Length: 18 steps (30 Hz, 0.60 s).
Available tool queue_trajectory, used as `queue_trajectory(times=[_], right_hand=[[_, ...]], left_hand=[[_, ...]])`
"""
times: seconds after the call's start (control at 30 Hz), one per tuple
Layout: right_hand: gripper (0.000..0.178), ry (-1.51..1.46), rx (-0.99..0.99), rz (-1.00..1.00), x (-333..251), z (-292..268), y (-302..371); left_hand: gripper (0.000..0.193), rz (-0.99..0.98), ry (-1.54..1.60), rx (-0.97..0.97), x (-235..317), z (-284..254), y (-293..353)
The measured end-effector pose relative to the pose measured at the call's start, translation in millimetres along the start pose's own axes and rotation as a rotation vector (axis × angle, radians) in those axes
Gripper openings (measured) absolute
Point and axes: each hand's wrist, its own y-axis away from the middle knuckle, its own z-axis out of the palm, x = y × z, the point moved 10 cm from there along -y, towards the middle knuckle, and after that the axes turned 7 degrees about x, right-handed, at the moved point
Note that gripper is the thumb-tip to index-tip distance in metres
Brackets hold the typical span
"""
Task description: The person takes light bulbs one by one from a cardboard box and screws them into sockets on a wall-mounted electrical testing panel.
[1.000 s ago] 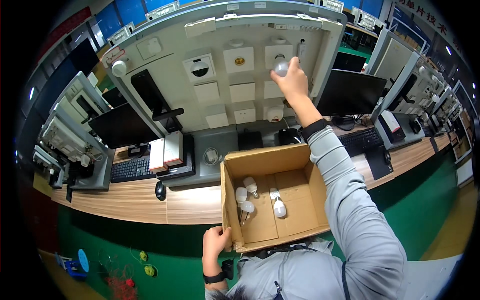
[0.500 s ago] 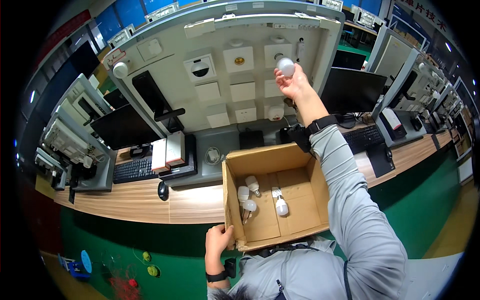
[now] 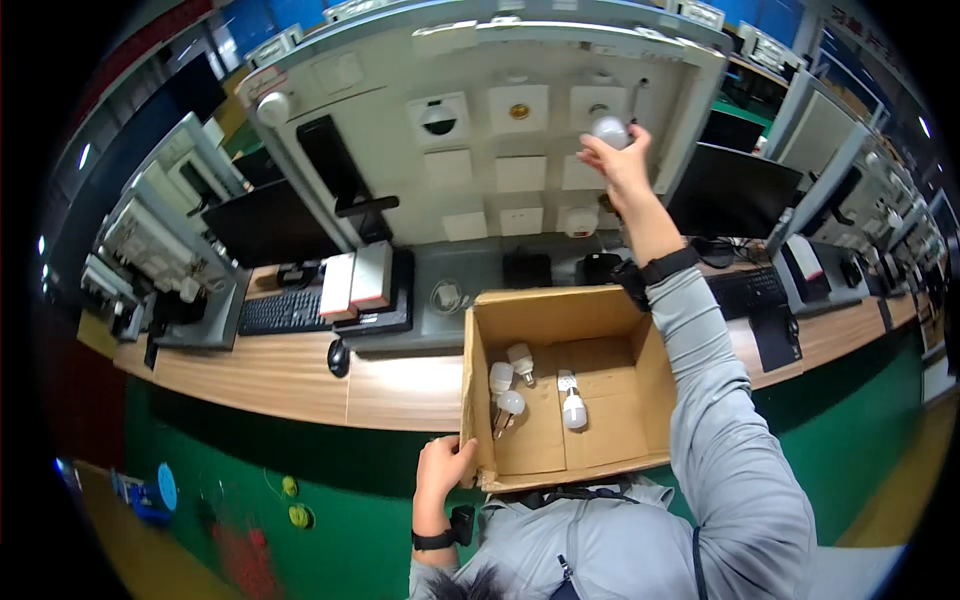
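My right hand [image 3: 625, 167] is raised to the upright panel, with thumb and fingers closed round the sides of a round white light bulb [image 3: 608, 131]. The bulb's base end points up at the socket on a square white plate [image 3: 585, 98]; whether it is threaded in cannot be made out. Low in front of me, my left hand [image 3: 443, 467] grips the near left corner of an open cardboard box [image 3: 640, 452] held against my body. Several white bulbs lie loose inside it, among them one bulb [image 3: 574, 412] near the middle and another bulb [image 3: 521, 360] further left.
Square white switches, sockets and a dome sensor [image 3: 438, 118] cover the panel [image 3: 370, 110]. Below stands a grey ledge with a coiled white cable [image 3: 447, 295]. White-and-red boxes [image 3: 372, 276], a keyboard [image 3: 282, 312], a mouse [image 3: 338, 357] and monitors [image 3: 735, 195] flank it on the desk.
The view has shifted, moving the panel rightward in the picture. My right hand's fingers have gone from curled beneath the bulb to spread round its sides. My left hand still holds the box.
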Motion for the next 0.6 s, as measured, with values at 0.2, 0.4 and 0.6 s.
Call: queue_trajectory(times=[0.2,0.4,0.6], right_hand=[[0.063,1.288,0.213,-0.620,-57.9,1.6,6.2],[0.080,1.478,0.145,-0.401,-39.0,0.3,-12.3],[0.077,0.287,0.040,0.221,32.9,-24.5,-30.7]], left_hand=[[0.041,-0.063,0.033,-0.045,9.7,-7.7,8.9],[0.040,-0.079,0.009,-0.039,0.8,-4.8,7.9],[0.040,-0.072,-0.009,-0.025,5.0,-5.7,5.5]])
